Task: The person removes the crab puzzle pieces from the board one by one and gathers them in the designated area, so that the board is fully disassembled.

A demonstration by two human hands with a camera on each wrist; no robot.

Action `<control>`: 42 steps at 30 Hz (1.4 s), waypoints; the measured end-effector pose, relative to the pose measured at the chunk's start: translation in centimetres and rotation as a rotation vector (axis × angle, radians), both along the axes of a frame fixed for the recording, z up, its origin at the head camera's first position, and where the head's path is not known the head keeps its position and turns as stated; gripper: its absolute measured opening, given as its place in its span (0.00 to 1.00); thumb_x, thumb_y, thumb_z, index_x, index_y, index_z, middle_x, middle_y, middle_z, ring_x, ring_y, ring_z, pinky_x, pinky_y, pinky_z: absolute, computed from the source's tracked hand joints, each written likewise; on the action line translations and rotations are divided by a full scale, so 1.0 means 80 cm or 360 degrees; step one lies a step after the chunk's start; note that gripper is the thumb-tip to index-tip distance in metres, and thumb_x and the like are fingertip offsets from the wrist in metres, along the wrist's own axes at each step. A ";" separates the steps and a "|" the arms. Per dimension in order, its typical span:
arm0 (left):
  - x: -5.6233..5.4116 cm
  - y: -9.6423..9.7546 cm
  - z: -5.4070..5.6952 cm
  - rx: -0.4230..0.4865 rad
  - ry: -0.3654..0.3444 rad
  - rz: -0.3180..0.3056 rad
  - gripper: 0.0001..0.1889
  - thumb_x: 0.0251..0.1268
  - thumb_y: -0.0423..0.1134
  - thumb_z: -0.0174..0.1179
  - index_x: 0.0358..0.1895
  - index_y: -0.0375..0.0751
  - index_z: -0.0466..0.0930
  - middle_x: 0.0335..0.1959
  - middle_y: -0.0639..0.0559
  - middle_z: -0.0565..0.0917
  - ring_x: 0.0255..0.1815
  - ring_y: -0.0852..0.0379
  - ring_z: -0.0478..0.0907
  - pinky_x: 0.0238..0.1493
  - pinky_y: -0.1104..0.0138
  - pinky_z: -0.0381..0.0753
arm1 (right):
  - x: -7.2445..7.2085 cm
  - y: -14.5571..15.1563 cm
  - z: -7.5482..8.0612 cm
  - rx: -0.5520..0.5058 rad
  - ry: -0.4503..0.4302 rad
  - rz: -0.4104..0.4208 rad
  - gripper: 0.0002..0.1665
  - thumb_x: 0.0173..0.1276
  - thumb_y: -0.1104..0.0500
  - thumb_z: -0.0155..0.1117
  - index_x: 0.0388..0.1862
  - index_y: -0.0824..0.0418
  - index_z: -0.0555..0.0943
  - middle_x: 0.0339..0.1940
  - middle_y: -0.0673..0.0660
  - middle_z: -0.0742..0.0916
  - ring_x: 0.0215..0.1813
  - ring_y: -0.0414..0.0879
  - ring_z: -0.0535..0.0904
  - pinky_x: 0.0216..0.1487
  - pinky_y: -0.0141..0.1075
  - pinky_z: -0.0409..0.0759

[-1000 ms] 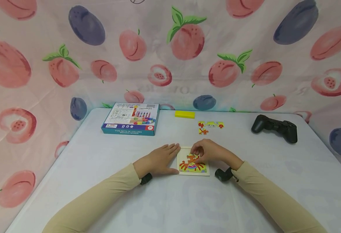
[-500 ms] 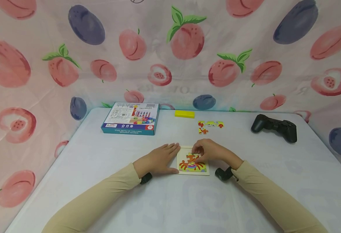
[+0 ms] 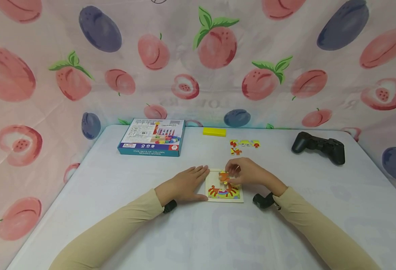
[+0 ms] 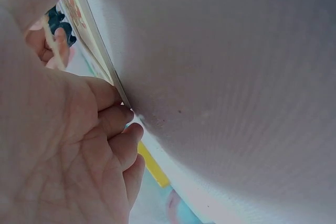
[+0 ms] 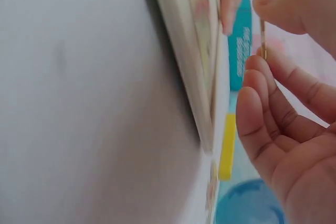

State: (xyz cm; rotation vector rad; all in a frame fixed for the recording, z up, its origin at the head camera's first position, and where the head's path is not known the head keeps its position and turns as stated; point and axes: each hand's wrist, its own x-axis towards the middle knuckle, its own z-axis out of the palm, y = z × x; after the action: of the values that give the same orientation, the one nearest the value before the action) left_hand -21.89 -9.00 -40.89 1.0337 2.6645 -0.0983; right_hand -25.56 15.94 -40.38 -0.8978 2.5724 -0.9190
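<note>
Fruit-printed cloth (image 3: 214, 84) hangs behind the white bench (image 3: 231, 236), as viewed through my head camera. Centrally, the puzzle frame (image 3: 211, 180) lies flat, its lower part filled with brightly coloured assembled pieces (image 3: 223, 193). My left hand (image 3: 185, 184) rests at the frame's left edge, fingers extended, thumb spread apart toward the near corner. My right hand (image 3: 246, 171) pinches an orange puzzle piece (image 3: 223, 177) between thumb and fingers over the frame's upper half; my right wrist camera shows this piece edge-on, clear of the frame. Beyond the frame lie loose pieces (image 3: 245, 143) and, farther back, a yellow block (image 3: 214, 132). A bead-set box (image 3: 150, 139) occupies the far left; a black game controller (image 3: 318, 148), the far right.
</note>
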 end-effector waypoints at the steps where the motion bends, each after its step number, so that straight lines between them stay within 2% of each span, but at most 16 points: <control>1: 0.000 0.000 0.000 0.0001 -0.0002 0.0000 0.48 0.61 0.68 0.48 0.75 0.42 0.45 0.77 0.48 0.49 0.78 0.52 0.46 0.77 0.60 0.48 | -0.001 0.005 0.000 -0.0020 0.0016 -0.0017 0.13 0.53 0.59 0.72 0.36 0.59 0.80 0.31 0.51 0.82 0.35 0.41 0.75 0.39 0.31 0.79; 9: 0.001 0.000 0.001 0.0007 -0.0006 -0.0001 0.48 0.60 0.68 0.49 0.75 0.41 0.45 0.77 0.48 0.49 0.78 0.52 0.46 0.77 0.60 0.48 | -0.018 0.058 0.002 -0.0100 0.0172 -0.0199 0.13 0.54 0.59 0.73 0.37 0.61 0.82 0.32 0.53 0.84 0.35 0.42 0.77 0.42 0.36 0.81; 16: 0.000 -0.001 -0.001 0.0017 -0.0009 0.0008 0.48 0.60 0.68 0.49 0.75 0.42 0.44 0.77 0.49 0.48 0.78 0.53 0.45 0.77 0.60 0.47 | -0.052 0.090 0.002 -0.0031 0.0252 -0.0328 0.14 0.53 0.61 0.73 0.38 0.64 0.82 0.32 0.56 0.85 0.35 0.44 0.78 0.42 0.38 0.81; 21: 0.000 -0.002 -0.002 0.0029 -0.0011 0.0006 0.48 0.60 0.68 0.50 0.75 0.42 0.45 0.77 0.49 0.48 0.78 0.52 0.45 0.77 0.60 0.47 | -0.077 0.097 -0.003 0.0001 0.0293 -0.0323 0.14 0.54 0.62 0.73 0.38 0.66 0.82 0.32 0.59 0.85 0.34 0.45 0.79 0.40 0.37 0.81; 29: 0.000 -0.002 -0.002 0.0030 -0.0001 -0.0004 0.48 0.61 0.68 0.49 0.75 0.42 0.45 0.77 0.48 0.49 0.78 0.52 0.46 0.77 0.60 0.48 | -0.100 0.097 -0.009 0.0058 0.0214 -0.0275 0.14 0.54 0.64 0.71 0.40 0.68 0.83 0.34 0.61 0.86 0.35 0.45 0.80 0.39 0.36 0.81; 37: 0.001 -0.002 -0.002 0.0031 0.0002 -0.0004 0.48 0.60 0.68 0.49 0.75 0.42 0.45 0.77 0.49 0.49 0.78 0.52 0.46 0.77 0.60 0.48 | -0.109 0.094 -0.014 0.0111 0.0117 -0.0324 0.14 0.54 0.65 0.71 0.40 0.69 0.83 0.33 0.61 0.86 0.34 0.43 0.80 0.37 0.33 0.81; 42: 0.000 -0.002 -0.002 0.0024 0.0006 0.0000 0.48 0.60 0.68 0.49 0.75 0.42 0.45 0.77 0.49 0.49 0.78 0.53 0.45 0.77 0.60 0.48 | -0.111 0.093 -0.014 0.0132 0.0109 -0.0322 0.14 0.55 0.65 0.70 0.40 0.69 0.82 0.32 0.60 0.85 0.34 0.43 0.79 0.38 0.36 0.81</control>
State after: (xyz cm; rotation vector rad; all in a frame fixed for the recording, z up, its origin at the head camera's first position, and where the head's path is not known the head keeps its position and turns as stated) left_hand -21.86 -9.14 -41.07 1.0395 2.6726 -0.0807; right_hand -34.45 23.40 -41.50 -0.6667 2.7772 -0.8389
